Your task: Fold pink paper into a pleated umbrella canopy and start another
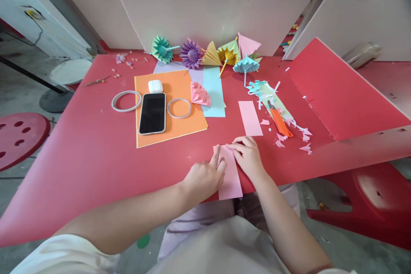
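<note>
A pink paper strip point(230, 177) lies at the table's front edge, its near end reaching over the edge. My left hand point(205, 177) rests on its left side, index finger stretched out and pressing near the top left corner, thumb apart. At the strip's top edge, the fingertips of my right hand point(246, 154) are closed on the paper. Just beyond lies a second pink paper piece point(250, 118). To its right, an orange utility knife point(281, 122) sits among pink paper scraps point(280, 142).
Folded paper umbrellas point(192, 53) line the back wall. A phone point(153, 114), white earbud case point(156, 86) and roll of tape point(180, 108) sit on orange paper point(189, 128). Another tape roll point(126, 101) is left of them. A red board point(346, 94) slants at right.
</note>
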Available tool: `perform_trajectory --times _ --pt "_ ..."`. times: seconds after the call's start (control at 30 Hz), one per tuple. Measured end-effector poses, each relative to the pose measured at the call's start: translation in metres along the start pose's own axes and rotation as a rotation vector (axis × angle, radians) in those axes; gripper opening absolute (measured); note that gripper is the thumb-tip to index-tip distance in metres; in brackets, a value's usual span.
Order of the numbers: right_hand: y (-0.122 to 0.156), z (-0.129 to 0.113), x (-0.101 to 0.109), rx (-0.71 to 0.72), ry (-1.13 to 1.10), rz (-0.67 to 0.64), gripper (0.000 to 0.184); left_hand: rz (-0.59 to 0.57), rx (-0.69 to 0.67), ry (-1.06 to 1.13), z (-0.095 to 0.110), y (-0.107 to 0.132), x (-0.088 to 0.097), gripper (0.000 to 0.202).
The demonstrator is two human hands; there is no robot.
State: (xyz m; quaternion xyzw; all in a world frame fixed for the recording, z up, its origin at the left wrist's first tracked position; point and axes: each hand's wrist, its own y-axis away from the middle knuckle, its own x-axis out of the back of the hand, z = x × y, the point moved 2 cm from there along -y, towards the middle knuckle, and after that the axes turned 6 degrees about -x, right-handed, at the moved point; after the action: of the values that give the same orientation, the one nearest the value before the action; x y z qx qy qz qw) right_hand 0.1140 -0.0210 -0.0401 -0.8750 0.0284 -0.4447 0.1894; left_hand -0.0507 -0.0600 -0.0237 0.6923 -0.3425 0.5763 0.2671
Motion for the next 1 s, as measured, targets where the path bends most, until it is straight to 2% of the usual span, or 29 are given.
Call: perform_trajectory --times 0.5,0.77,1.0 --pt "-0.0021 0.0026 0.0058 -0.117 -0.077 -0.021 0.018 -0.054 -0.014 0.041 -0.0018 0.0009 -0.0005 0.036" --pt "-0.0022 0.0019 0.0036 -0.067 -0.051 -0.032 0.021 -0.112 0.028 0.070 -0.0020 0.0003 0.0024 0.055" --pt "0.0001 -0.0008 0.0011 0.011 -0.009 -0.038 0.023 -0.138 0.037 0.102 -0.0021 -0.0008 0.0009 0.055"
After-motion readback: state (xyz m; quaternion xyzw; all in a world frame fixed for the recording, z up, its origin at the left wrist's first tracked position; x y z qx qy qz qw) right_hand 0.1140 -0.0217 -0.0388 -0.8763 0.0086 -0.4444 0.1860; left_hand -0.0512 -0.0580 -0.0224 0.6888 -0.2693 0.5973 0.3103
